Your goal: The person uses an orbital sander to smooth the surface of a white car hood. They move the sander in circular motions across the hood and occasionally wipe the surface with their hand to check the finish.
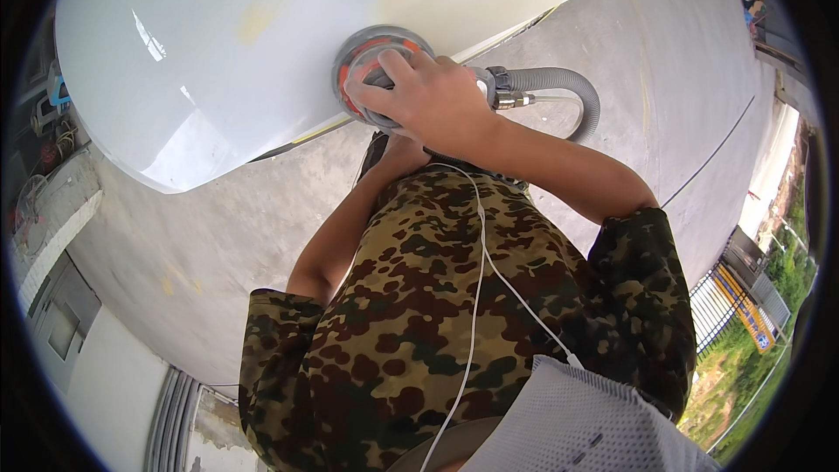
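My right hand (437,103) is closed over the top of a round grey and orange sander (351,57), its fingers curled round the body. The disc of the sander rests against a large glossy white panel (218,52), close to the panel's near edge. From the sander's right side run a ribbed grey hose (551,79) and a thinner air line with a metal coupling (507,100). My left hand (404,156) is below the right one, near the sander and my waist; its fingers are hidden. Yellowish patches (256,24) show on the panel.
Grey concrete floor (210,236) spreads under and around the panel. The hose loops down to the right of my right forearm. A thin white cable (481,253) hangs down my camouflage shirt. At the left stand a grey door (65,310) and assorted equipment; a fence (712,310) is at the right.
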A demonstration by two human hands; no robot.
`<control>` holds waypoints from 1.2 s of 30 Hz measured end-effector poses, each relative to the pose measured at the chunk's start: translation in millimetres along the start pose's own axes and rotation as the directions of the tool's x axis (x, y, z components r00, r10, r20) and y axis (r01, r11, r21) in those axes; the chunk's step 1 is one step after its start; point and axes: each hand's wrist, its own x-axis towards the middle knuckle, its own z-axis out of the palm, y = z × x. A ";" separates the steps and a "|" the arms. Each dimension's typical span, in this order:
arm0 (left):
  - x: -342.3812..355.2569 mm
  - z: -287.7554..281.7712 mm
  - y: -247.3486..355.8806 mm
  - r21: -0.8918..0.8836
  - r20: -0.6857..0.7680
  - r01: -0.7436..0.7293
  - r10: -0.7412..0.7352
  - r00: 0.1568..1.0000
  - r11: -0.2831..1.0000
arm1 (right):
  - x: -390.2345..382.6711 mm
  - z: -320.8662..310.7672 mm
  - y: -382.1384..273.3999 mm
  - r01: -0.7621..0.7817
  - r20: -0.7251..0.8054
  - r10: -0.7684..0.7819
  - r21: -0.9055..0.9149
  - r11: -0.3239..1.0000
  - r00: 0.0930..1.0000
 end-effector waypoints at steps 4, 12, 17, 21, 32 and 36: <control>2.0 -6.2 8.6 0.114 0.118 -0.014 0.000 0.993 0.993 | -18.7 -10.1 20.5 -0.061 0.015 0.060 0.015 0.998 0.998; 21.7 -11.9 9.4 0.318 0.397 -0.008 -0.125 0.909 0.948 | -81.9 -37.4 166.0 -0.487 -0.059 0.485 -0.034 0.873 0.873; 20.3 -10.4 4.9 0.309 0.396 -0.021 -0.108 0.912 0.951 | -96.3 -51.8 257.1 -0.693 -0.144 0.693 0.058 0.719 0.706; 18.9 -11.2 5.6 0.343 0.402 -0.018 -0.129 0.907 0.939 | -87.9 -69.7 294.3 -0.825 -0.167 0.834 0.136 0.548 0.527; 20.7 -8.1 13.9 0.345 0.436 -0.022 -0.139 0.889 0.938 | -53.9 -52.0 282.8 -0.781 -0.136 0.787 0.108 0.615 0.601; 18.2 -11.4 14.1 0.343 0.424 0.011 -0.165 0.890 0.939 | -40.4 -61.4 304.9 -0.797 -0.241 0.777 0.023 0.604 0.582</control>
